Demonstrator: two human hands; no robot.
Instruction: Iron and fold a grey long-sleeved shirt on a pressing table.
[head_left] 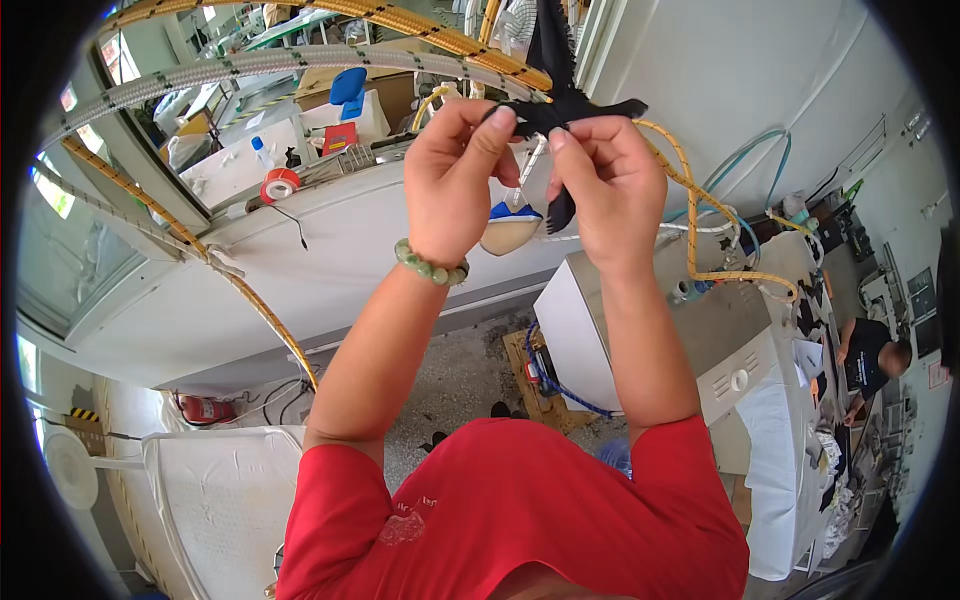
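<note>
My left hand point(450, 165) and my right hand point(612, 190) are raised in front of me, each pinching part of a black cloth strip point(558, 50) with a frayed edge. Between the fingers the strip is crossed or knotted; I cannot tell which. One end runs up out of view, one sticks out past my right hand, and another hangs below. Just beneath, a cream and blue rounded object point(512, 232) hangs on a white cord.
Yellow braided hoses point(420, 25) and a white one point(270, 62) arch overhead. A grey-topped white cabinet point(640, 310) stands to the right. A red tape roll point(280, 184) lies on the ledge. A person point(872, 355) is at a cluttered table far right; a fire extinguisher point(207, 408) stands left.
</note>
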